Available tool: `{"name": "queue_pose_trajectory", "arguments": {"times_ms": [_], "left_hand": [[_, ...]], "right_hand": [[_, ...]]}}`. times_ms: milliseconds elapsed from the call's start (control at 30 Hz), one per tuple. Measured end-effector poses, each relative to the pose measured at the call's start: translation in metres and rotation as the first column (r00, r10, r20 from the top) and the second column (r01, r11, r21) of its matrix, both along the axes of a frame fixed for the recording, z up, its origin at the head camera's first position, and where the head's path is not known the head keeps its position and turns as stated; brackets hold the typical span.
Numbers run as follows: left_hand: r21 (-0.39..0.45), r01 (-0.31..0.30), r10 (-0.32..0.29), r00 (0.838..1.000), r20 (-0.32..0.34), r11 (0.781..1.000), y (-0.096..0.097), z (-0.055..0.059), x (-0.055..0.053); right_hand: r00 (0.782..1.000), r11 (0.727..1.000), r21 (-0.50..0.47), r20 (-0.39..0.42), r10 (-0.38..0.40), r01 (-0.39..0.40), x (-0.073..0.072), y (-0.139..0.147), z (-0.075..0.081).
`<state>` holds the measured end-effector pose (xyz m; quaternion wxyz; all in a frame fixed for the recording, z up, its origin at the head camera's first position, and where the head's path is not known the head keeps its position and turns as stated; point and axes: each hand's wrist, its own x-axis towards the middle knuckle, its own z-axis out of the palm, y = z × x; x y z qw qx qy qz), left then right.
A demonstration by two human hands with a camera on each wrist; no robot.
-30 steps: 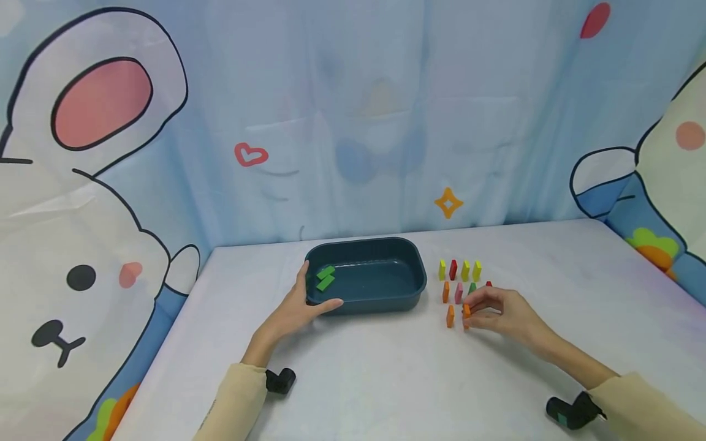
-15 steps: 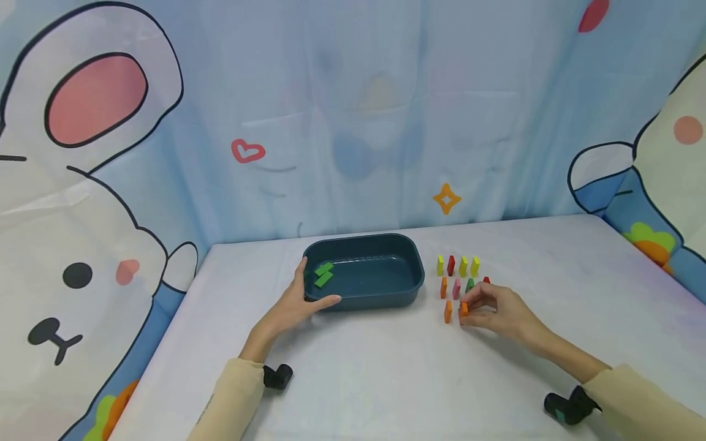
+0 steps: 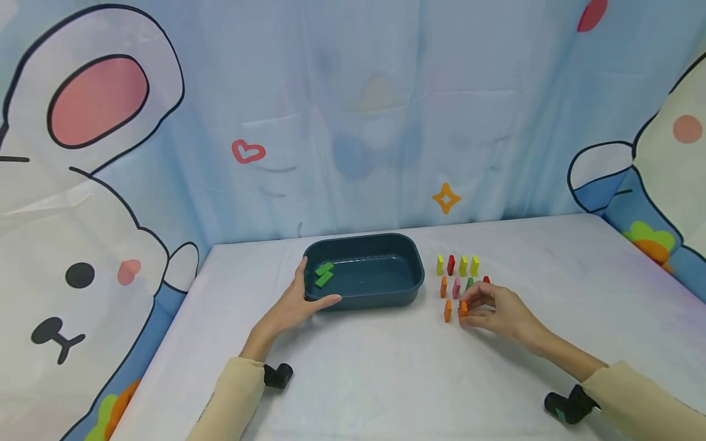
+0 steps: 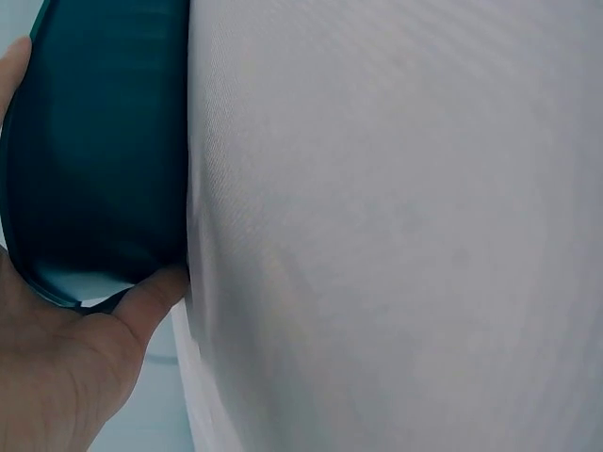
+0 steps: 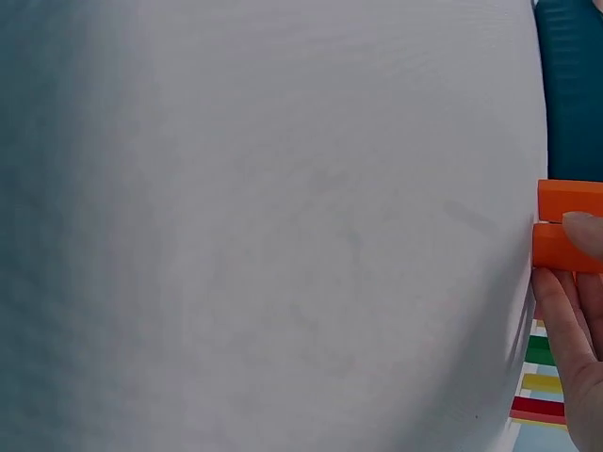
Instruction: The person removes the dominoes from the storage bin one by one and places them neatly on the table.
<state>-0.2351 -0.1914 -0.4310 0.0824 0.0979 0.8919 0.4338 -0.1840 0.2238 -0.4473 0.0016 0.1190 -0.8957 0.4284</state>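
My left hand (image 3: 291, 306) rests against the left front corner of a dark teal tray (image 3: 380, 301), thumb along the front wall, fingers at the left side. Two green blocks (image 3: 324, 274) lie flat inside the tray. My right hand (image 3: 507, 315) pinches an upright orange block (image 3: 463, 309) between thumb and fingers at the front of a group of small standing blocks. Close to its left stands another orange block (image 3: 448, 311); the right wrist view shows the held orange block (image 5: 556, 247) beside that neighbour. The right hand partly hides the blocks behind it.
Behind the right hand stand a pink block (image 3: 456, 288), an orange one (image 3: 444, 287), a partly hidden green one (image 3: 470, 283) and a red one (image 3: 486, 279). Yellow blocks (image 3: 463, 266) and a red block (image 3: 451, 265) form the back row. A printed curtain (image 3: 353, 122) hangs behind the white table (image 3: 380, 373).
The head view has shifted slightly. Both hands keep their places, the left at the tray and the right on the orange block, which stands slightly closer to its orange neighbour.
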Motion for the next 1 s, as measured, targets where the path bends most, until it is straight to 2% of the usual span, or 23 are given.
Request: {"name": "queue_pose_trajectory", "arguments": {"times_ms": [233,433,567,667,867,933,1000], "left_hand": [[-0.004,0.004,-0.004,1.000,0.000,1.000,0.000,-0.002,-0.001],[-0.003,0.009,-0.009,1.000,0.009,1.000,0.000,-0.001,-0.002],[-0.011,0.008,-0.008,1.000,0.001,1.000,0.000,0.002,-0.004],[-0.010,0.015,-0.015,1.000,-0.008,1.000,0.000,0.004,-0.006],[-0.001,0.018,-0.018,1.000,-0.011,1.000,-0.001,0.001,-0.006],[0.006,0.018,-0.018,1.000,-0.010,1.000,-0.002,-0.001,-0.006],[0.015,0.024,-0.024,1.000,-0.012,1.000,-0.001,-0.003,-0.005]], "right_hand": [[1.000,1.000,-0.016,-0.030,-0.001,0.001,0.001,0.000,-0.004],[0.999,0.999,-0.045,-0.047,0.001,-0.003,0.009,0.006,-0.006],[0.994,0.999,-0.002,-0.106,0.032,-0.032,0.018,0.013,-0.004],[0.991,0.997,0.044,-0.121,0.062,-0.057,0.025,0.015,-0.001],[0.976,0.981,0.057,-0.105,0.190,-0.185,0.031,-0.001,0.017],[0.961,0.966,0.049,-0.100,0.257,-0.253,0.028,-0.011,0.028],[0.937,0.943,0.046,-0.105,0.334,-0.331,0.024,-0.022,0.040]]}}
